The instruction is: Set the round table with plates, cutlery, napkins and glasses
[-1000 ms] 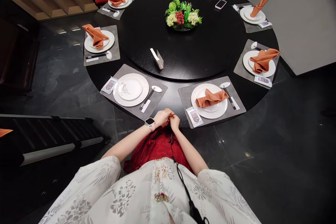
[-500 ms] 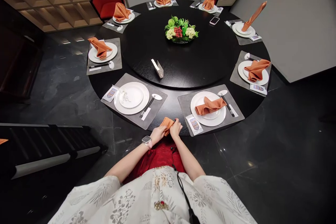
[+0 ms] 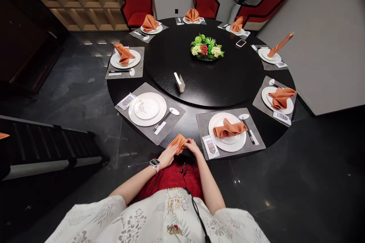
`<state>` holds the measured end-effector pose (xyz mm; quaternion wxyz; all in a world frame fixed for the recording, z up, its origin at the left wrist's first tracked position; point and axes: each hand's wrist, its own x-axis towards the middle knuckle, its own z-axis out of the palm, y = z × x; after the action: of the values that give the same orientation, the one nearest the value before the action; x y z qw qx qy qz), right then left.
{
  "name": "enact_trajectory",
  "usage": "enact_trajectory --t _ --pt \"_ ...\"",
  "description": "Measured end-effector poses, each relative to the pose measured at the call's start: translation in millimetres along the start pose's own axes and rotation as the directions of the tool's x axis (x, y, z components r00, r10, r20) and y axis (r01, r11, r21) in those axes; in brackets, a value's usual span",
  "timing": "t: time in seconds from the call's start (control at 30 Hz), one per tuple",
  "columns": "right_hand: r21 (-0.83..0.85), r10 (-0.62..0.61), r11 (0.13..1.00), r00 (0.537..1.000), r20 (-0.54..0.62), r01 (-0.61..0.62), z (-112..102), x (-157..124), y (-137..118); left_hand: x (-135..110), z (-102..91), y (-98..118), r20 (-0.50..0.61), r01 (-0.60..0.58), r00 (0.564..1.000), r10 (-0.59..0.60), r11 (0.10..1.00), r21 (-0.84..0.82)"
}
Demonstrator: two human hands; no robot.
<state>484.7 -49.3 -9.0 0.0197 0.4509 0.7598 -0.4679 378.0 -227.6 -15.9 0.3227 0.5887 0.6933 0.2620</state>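
A folded orange cloth napkin (image 3: 179, 142) is at the near edge of the round black table (image 3: 188, 111), between my two hands. My left hand (image 3: 167, 156), with a watch (image 3: 154, 163) on its wrist, grips the napkin from the left, fingers along its lower side. From the right, my right hand (image 3: 192, 146) pinches the napkin's edge; its fingertips are partly hidden. Ahead on the left lies a bare white plate (image 3: 148, 108) on a grey placemat (image 3: 171, 129). The plate on the right (image 3: 214, 141) carries a folded orange napkin (image 3: 229, 129).
Chopsticks (image 3: 163, 120), spoons and wrapped packets (image 3: 212, 147) lie beside the plates. On the turntable stand a flower arrangement (image 3: 205, 48) and a small white holder (image 3: 179, 82). A phone (image 3: 241, 43) lies behind. A black slatted chair (image 3: 51, 146) stands at my left.
The view has tilted up, showing more of the far chairs. The napkin's folds have fanned out a little, and my left hand now lies flatter along it.
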Motion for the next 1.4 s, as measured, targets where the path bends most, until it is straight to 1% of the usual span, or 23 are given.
enact_trajectory --t 0.1,0.17,0.2,0.27,0.33,0.37,0.4,0.47,0.53,0.57,0.6,0.67,0.73,0.77,0.8,0.87,0.93,1.0,1.1,1.23,1.27,1.33,1.4 --pt "-0.048 -0.064 0.996 0.994 0.09 0.069 -16.4 9.5 -2.1 -5.7 1.2 -0.7 0.045 -0.044 0.998 0.043 0.999 0.029" --pt "-0.136 -0.075 0.986 0.988 0.135 0.094 -19.9 16.4 -8.3 -4.0 -6.0 5.5 0.048 -0.054 0.997 0.053 0.998 0.012" --pt "-0.176 -0.078 0.979 0.985 0.155 0.106 -19.6 19.1 -13.4 -0.8 -13.2 9.6 0.02 -0.042 0.999 0.042 0.999 -0.006" --pt "-0.203 -0.117 0.966 0.971 0.208 0.16 -17.2 21.6 -27.7 10.7 -35.0 17.3 -0.097 0.005 0.995 -0.01 0.999 -0.05" --pt "-0.147 -0.205 0.957 0.941 0.269 0.251 -15.2 20.6 -48.2 27.6 -64.7 19.7 -0.174 0.033 0.983 -0.051 0.994 -0.103" --pt "-0.107 -0.252 0.949 0.92 0.301 0.295 -15.1 19.5 -60.5 36.8 -81.4 17.6 -0.142 0.029 0.989 -0.05 0.989 -0.144" --pt "-0.06 -0.292 0.943 0.898 0.328 0.329 -15.6 18.8 -73.8 45.4 -98.7 13.0 -0.067 0.027 0.997 -0.042 0.977 -0.212" --pt "0.051 -0.312 0.948 0.884 0.349 0.315 -16.6 19.7 -102.3 58.4 -133.5 -4.2 0.118 0.041 0.993 0.006 0.92 -0.389" --pt "0.226 -0.28 0.951 0.898 0.339 0.211 -12.8 25.4 -131.5 63.2 -166.5 -30.6 0.227 0.064 0.972 0.066 0.85 -0.523" --pt "0.334 -0.269 0.93 0.903 0.335 0.154 -7.0 30.1 -146.1 62.6 -181.7 -46.4 0.233 0.065 0.969 0.087 0.817 -0.573" --pt "0.435 -0.272 0.894 0.903 0.334 0.109 2.0 35.7 -160.9 60.7 -195.9 -63.2 0.202 0.066 0.976 0.08 0.775 -0.628" --pt "0.554 -0.28 0.829 0.914 0.292 0.077 29.6 50.1 -192.2 54.9 -221.2 -97.6 0.095 0.096 0.995 -0.036 0.635 -0.767" --pt "0.536 -0.191 0.841 0.965 0.18 0.067 64.8 68.0 -226.1 51.1 -242.6 -129.3 0.032 0.126 0.979 -0.202 0.47 -0.874" --pt "0.507 -0.115 0.861 0.987 0.109 0.044 82.4 77.9 -243.4 51.2 -251.8 -142.9 0.025 0.139 0.964 -0.266 0.422 -0.896" --pt "0.466 -0.032 0.884 0.999 0.033 0.013 98.5 87.9 -260.2 53.1 -260.0 -154.7 0.022 0.154 0.952 -0.306 0.413 -0.898" --pt "0.349 0.079 0.936 0.992 -0.094 -0.042 123.8 106.6 -289.7 61.5 -273.2 -172.4 -0.003 0.163 0.935 -0.354 0.437 -0.884" --pt "0.207 0.105 0.976 0.975 -0.195 -0.064 138.7 120.5 -310.9 73.3 -282.4 -183.6 -0.029 0.168 0.921 -0.389 0.463 -0.87" --pt "0.108 0.109 0.991 0.962 -0.251 -0.084 144.3 128.4 -322.2 83.2 -289.3 -190.5 -0.031 0.185 0.915 -0.401 0.489 -0.852" --pt "0.147 0.119 0.985 0.965 -0.233 -0.086 141.0 131.9 -320.8 86.1 -301.3 -199.7 -0.031 0.207 0.916 -0.401 0.535 -0.819" --pt "0.277 0.013 0.961 0.997 -0.08 0.01 130.7 134.7 -301.6 70.6 -323.6 -217.0 -0.041 0.202 0.928 -0.371 0.59 -0.782" --pt "0.287 -0.011 0.958 0.999 -0.039 0.022 129.3 136.8 -297.5 66.7 -328.7 -221.3 -0.052 0.189 0.937 -0.346 0.624 -0.758" --pt "0.252 -0.029 0.967 1.0 -0.01 0.031 129.1 142.3 -292.4 62.4 -336.1 -227.7 -0.109 0.143 0.955 -0.277 0.747 -0.649" --pt "0.16 -0.001 0.987 0.997 -0.08 0.014 131.3 148.0 -290.9 64.0 -339.0 -230.3 -0.194 0.11 0.955 -0.226 0.873 -0.476"
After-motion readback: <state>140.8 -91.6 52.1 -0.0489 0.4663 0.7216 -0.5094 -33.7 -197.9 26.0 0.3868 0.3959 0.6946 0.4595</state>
